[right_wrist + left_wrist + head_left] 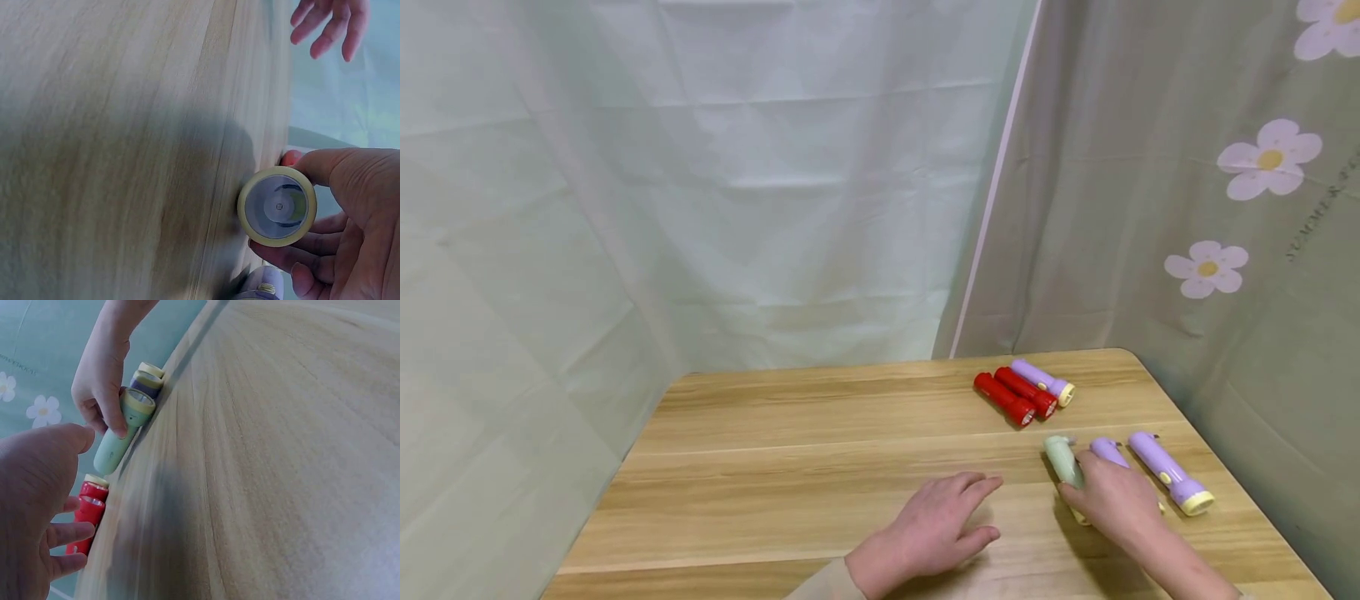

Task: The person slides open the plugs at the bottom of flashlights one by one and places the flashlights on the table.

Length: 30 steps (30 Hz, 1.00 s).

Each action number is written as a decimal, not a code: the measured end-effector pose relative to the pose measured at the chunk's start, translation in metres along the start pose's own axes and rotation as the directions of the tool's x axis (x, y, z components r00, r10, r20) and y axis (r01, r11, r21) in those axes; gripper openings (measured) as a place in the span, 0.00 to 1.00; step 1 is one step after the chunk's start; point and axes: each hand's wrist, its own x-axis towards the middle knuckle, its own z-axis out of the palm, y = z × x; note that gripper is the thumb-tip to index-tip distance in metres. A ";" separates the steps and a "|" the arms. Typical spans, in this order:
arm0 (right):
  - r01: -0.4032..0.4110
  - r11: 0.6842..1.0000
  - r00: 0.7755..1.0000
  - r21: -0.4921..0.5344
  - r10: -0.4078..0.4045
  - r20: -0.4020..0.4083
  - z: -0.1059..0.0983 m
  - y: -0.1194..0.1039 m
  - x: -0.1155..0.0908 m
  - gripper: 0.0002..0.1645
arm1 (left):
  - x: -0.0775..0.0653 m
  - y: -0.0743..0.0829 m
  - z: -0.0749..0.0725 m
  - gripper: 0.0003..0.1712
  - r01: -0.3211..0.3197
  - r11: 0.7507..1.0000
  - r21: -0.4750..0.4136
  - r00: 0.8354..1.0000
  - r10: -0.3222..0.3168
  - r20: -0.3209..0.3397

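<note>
My right hand [1116, 498] grips a pale green flashlight [1062, 457] with a yellow head, near the table's right side. The right wrist view faces its round lens [278, 206], with thumb and fingers on either side of the head. Beside it lies a purple flashlight [1107, 450], partly hidden by that hand. Farther right is another purple flashlight [1165, 468] with a yellow rim. Left of these, my left hand [936, 527] hovers over the table with its fingers spread and nothing in them; in the left wrist view its fingers [70, 532] look relaxed.
At the back right, a red flashlight [1002, 399], a second red flashlight [1024, 391] and a purple flashlight [1041, 381] lie side by side. Wood-grain tabletop [790, 467] spreads to the left. Curtains [820, 192] hang behind the table and along its sides.
</note>
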 end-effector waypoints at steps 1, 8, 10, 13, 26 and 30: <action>0.000 1.000 1.000 0.001 0.000 0.003 0.000 0.000 0.000 0.16 | 0.000 0.000 0.000 0.35 0.002 1.000 -0.002 1.000 -0.002 0.001; -0.021 0.999 0.999 0.027 0.021 0.035 0.001 0.001 0.003 0.16 | 0.000 -0.002 0.002 0.35 0.033 0.998 -0.051 0.999 -0.032 0.028; -0.024 0.999 0.999 0.031 0.023 0.043 0.001 0.002 0.004 0.16 | 0.000 -0.003 0.002 0.35 0.042 0.997 -0.061 0.999 -0.040 0.030; -0.027 0.999 0.998 0.034 0.026 0.053 0.000 0.002 0.004 0.17 | 0.000 -0.003 0.003 0.35 0.047 0.997 -0.067 0.999 -0.046 0.027; -0.015 1.000 0.996 0.005 0.014 0.093 -0.003 0.000 0.005 0.19 | -0.001 -0.001 0.004 0.35 0.052 0.996 -0.071 0.999 -0.051 0.018; -0.017 1.000 0.994 0.006 0.016 0.110 -0.003 0.000 0.005 0.20 | -0.001 -0.001 0.004 0.35 0.048 0.996 -0.075 0.999 -0.047 0.016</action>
